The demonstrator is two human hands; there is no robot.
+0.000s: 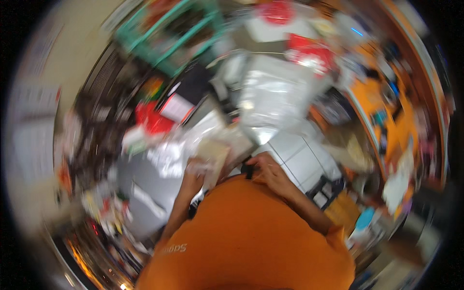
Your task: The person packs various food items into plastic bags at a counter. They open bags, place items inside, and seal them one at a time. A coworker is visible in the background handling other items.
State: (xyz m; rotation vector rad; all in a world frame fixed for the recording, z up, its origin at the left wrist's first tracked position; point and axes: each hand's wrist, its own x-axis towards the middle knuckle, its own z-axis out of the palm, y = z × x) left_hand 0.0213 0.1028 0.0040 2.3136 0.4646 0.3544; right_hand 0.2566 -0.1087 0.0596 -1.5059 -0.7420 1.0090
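My left hand [195, 172] grips a beige packet [214, 154] in what looks like clear plastic, held just in front of my orange shirt. Close by is another pale, box-like thing [237, 141], blurred; I cannot tell whether it touches the packet. My right hand [270, 173] is at my waist with its fingers bent. A small black object [247, 169] is at its fingertips, and blur hides whether they hold it. Left of my left forearm is a grey surface [139, 181] with a white strip [148, 201] on it.
A large clear-plastic-covered bundle [273, 96] lies ahead, with a red package [310, 52] beyond it. At upper left stands a green plastic rack [174, 43]. A black box with a white label [188, 88] sits nearer. Cluttered orange shelving [369, 108] lines the right, above white floor tiles [297, 152].
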